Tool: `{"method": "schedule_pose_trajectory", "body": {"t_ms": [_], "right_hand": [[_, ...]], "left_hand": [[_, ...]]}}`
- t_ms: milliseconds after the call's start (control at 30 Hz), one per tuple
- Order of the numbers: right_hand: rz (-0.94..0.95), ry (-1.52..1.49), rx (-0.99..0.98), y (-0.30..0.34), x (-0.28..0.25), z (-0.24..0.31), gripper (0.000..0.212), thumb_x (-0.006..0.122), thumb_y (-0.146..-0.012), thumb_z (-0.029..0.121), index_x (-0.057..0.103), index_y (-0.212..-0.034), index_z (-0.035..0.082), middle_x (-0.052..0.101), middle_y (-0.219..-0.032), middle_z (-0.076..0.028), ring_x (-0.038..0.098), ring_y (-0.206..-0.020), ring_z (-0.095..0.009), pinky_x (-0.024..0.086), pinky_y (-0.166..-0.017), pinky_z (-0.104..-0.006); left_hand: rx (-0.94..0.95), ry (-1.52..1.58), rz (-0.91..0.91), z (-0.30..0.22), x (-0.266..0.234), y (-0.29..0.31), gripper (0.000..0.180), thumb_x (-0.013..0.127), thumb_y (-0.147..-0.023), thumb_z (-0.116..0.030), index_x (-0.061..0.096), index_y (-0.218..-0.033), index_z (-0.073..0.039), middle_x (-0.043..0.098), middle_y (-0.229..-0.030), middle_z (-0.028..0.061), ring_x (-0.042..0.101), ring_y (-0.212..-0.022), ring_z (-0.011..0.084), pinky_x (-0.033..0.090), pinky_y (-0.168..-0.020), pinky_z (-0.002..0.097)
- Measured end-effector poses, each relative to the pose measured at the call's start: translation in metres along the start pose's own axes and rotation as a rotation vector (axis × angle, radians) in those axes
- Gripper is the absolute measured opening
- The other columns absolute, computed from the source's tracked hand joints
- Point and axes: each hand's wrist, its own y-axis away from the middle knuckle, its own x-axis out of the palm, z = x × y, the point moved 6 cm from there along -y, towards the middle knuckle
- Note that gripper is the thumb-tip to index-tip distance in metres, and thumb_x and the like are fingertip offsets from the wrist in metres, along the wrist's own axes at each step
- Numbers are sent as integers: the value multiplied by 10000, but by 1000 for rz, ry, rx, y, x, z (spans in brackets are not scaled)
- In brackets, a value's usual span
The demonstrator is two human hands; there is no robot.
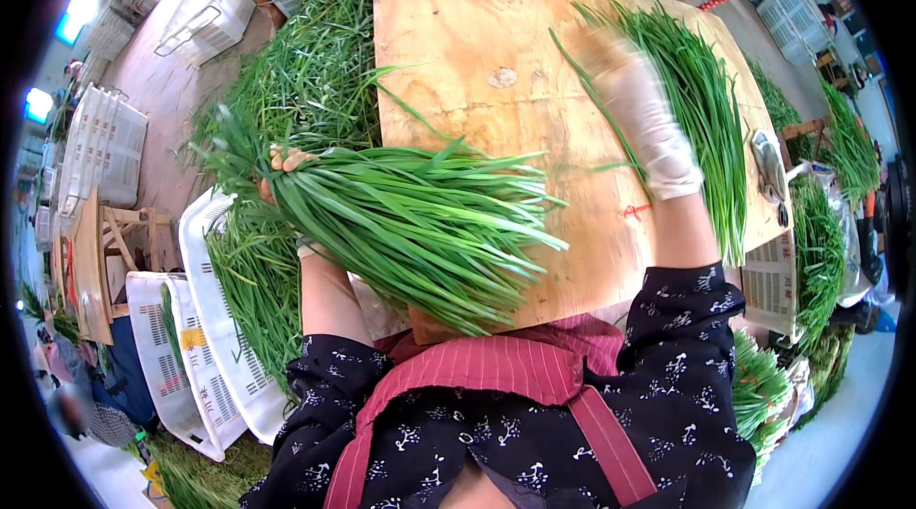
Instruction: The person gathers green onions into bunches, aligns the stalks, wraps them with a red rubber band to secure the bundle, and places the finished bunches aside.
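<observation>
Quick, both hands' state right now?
Left hand: closed around a bunch of green leaves.
Right hand: blurred, by the leaf pile; open or closed can't be told.

The person's black top (420, 442) fills the lower middle of the frame, scattered with small white sprig prints that run onto its wide sleeves (673, 318). Over it lies a maroon apron (477, 368) with thin pale stripes and a matching strap (611, 447). At upper right, a whitish, wrinkled glove (671, 166) covers the right hand (625, 80).
</observation>
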Motion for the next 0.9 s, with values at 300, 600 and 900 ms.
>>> {"method": "schedule_pose_trajectory", "body": {"t_ms": [300,600,900], "right_hand": [[965,-528,168,93,90,41,827,713,-680,501,431,-1280,7,555,-1182,-136,504,-1091,-196,375,-947,-318],[418,-495,647,104,21,11,337,664,-800,164,576,-1104,50,581,-750,29,482,-613,-66,406,-567,-214],[223,-407,679,102,40,-42,362,630,-801,149,511,-1104,-9,591,-778,-59,538,-621,-124,437,-548,-265]], "left_hand": [[-153,-35,46,54,9,-68,350,586,-810,-259,451,-1068,-65,539,-914,-8,533,-900,150,402,-915,382],[-334,-620,-203,152,33,-165,279,514,-864,-305,539,-1031,-82,618,-983,91,607,-896,261,524,-759,417],[-316,-1167,-801,39,-20,-55,603,526,-864,-237,244,-1360,-46,429,-1289,134,434,-1161,309,372,-925,422]]}}
